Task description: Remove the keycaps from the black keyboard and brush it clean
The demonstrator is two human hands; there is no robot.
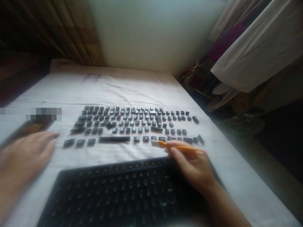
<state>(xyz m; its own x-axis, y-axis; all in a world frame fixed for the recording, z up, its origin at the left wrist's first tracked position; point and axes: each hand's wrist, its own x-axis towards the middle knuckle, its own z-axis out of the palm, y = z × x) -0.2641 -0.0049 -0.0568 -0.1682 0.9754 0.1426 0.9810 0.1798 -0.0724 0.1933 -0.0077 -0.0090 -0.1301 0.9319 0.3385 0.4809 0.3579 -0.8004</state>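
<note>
My right hand (189, 162) grips a small brush with an orange handle (187, 149) and pale bristles. The brush points left, just over the front row of loose keycaps (146, 139). Below it lies a black keyboard base (113, 192) with its keycaps off; my right forearm crosses its right part. Over at the left, my left hand (28, 157) has its fingers stretched out and the thumb apart, holding nothing I can see. Beyond those fingers is a dark flat object (35, 126), partly blurred, whose kind I cannot make out.
Several rows of black keycaps lie in keyboard order on a white sheet (132, 90), with the long space bar (114, 139) in the front row. A curtain (71, 31) hangs at the back left, and cloths (255, 53) hang at the right beyond the sheet's edge.
</note>
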